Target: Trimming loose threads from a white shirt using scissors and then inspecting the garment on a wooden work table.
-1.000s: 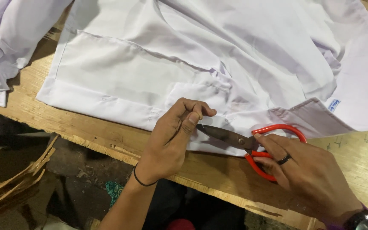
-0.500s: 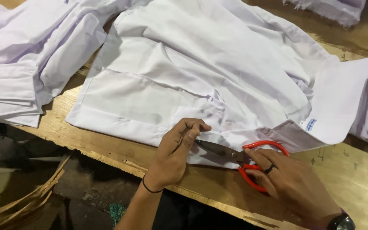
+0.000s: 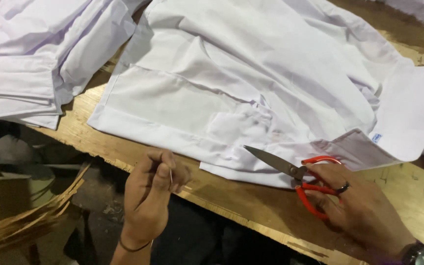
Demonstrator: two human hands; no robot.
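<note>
Head view: white shirt (image 3: 251, 83) spread flat on the wooden table (image 3: 251, 211), its hem lying along the near edge, likely so the seam is within easy reach. Right hand (image 3: 364, 213) just below the shirt's collar end, fingers through the red handles of the scissors (image 3: 295, 174); blades nearly closed, tip resting on the hem, pointing left. Left hand (image 3: 153, 196) off the shirt, below its hem and past the table edge, thumb and forefinger pinched together, perhaps on a thread too fine to make out. Stack of white cloth (image 3: 30, 64) left of the shirt. Half a second earlier the left hand was pressing the hem beside the blades; it has since drawn back.
</note>
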